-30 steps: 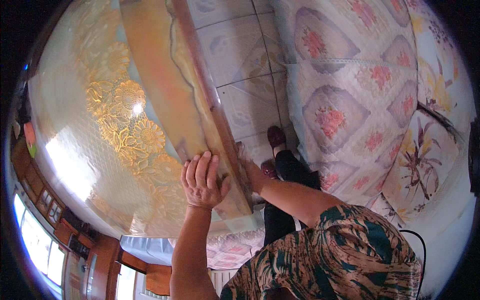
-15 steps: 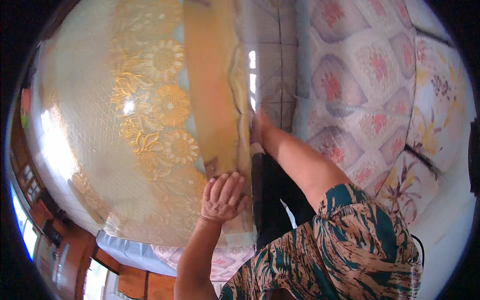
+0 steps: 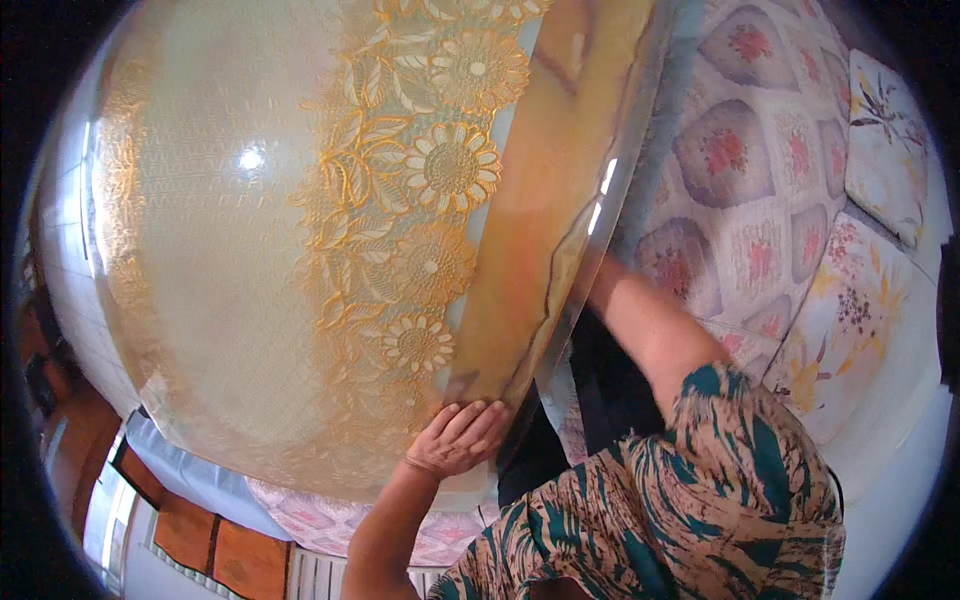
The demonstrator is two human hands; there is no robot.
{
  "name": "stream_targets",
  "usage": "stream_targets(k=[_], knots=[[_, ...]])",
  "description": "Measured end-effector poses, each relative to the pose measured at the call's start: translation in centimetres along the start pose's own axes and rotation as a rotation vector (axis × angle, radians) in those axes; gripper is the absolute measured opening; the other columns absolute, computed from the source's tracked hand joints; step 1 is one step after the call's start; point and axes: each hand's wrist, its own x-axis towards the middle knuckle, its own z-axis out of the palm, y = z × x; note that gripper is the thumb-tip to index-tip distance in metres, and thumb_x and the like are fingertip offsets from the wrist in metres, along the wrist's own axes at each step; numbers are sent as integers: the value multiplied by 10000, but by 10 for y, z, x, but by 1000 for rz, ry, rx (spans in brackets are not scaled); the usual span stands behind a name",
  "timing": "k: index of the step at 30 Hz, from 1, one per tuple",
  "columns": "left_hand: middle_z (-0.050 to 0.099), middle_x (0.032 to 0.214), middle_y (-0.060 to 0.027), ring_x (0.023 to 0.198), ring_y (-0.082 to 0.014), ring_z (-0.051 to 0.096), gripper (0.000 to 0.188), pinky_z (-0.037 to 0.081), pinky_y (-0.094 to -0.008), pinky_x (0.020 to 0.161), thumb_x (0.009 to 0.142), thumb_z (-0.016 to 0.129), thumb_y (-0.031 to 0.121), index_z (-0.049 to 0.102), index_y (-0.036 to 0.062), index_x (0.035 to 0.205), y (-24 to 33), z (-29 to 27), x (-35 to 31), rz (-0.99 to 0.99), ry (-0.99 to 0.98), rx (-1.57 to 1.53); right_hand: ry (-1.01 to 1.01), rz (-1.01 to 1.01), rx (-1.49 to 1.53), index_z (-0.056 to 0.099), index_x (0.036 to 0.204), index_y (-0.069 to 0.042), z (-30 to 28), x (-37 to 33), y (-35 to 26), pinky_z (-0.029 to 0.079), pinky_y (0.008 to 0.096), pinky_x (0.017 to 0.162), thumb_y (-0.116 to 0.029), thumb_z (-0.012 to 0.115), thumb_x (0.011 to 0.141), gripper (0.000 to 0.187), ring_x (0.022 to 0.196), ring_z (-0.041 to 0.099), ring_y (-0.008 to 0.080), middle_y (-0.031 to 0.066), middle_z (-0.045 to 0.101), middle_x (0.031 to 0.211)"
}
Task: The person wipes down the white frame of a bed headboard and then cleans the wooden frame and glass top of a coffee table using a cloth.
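Note:
My left hand (image 3: 462, 436) lies on the near right part of a table (image 3: 545, 190), fingers stretched out and flat near its edge. The tabletop has a brown-yellow marbled border. A glossy tablecloth (image 3: 450, 165) with embossed golden flowers covers most of it. My right forearm (image 3: 640, 315) reaches behind the table's right edge. The table hides my right hand, so its fingers and anything in them cannot be seen.
On the right stands a sofa with a pink and purple patterned cover (image 3: 725, 150) and flowered cushions (image 3: 840, 310). Another patterned seat (image 3: 330, 520) lies beyond the table's lower edge. Brown wooden furniture (image 3: 250, 560) stands at lower left.
The table's edge now slants and sits farther right in view, closer to the sofa. My left hand stays flat on it. My right hand has slipped further out of sight behind the edge.

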Motion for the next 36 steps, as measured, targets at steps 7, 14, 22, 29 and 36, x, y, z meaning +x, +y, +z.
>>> stream_targets(k=[7, 14, 22, 29, 36], knots=[[564, 1218, 55, 1083, -120, 539, 319, 416, -324, 937, 830, 591, 319, 608, 198, 1124, -31, -44, -75, 8, 58, -16, 58, 1, -186, 520, 1210, -118, 44, 31, -17, 477, 377, 875, -396, 422, 966, 383, 984, 571, 215, 63, 586, 1117], [583, 1186, 30, 1076, -162, 547, 358, 438, -359, 938, 779, 627, 314, 611, 207, 1120, 19, -63, -154, -100, 118, 53, -38, 277, -212, 535, 1159, -138, 47, -5, 123, 484, 372, 835, -431, 436, 953, 372, 924, 572, 207, 48, 589, 1053], [558, 1208, -112, 1131, -305, 518, 479, 411, -434, 965, 755, 640, 209, 550, 82, 1208, 47, -113, -97, -703, 367, 387, -136, 294, -156, 598, 985, -163, 113, 20, 154, 508, 400, 682, -475, 456, 932, 347, 823, 578, 222, 12, 612, 896], [444, 1347, -145, 1256, -335, 403, 678, 314, -440, 1052, 724, 687, 274, 441, 58, 1318, 23, -187, 37, -719, 602, 383, -355, -1, -191, 465, 1292, -95, 180, 40, 93, 434, 456, 953, -486, 420, 947, 524, 1174, 500, 268, 75, 538, 1256], [385, 1395, -165, 1304, -375, 315, 828, 221, -483, 1086, 731, 623, 531, 399, 54, 1370, 12, -223, 17, -770, 359, 302, 59, -244, -353, 492, 1268, -55, 241, 20, -11, 458, 441, 918, -464, 445, 940, 527, 1097, 554, 303, 119, 560, 1239]])
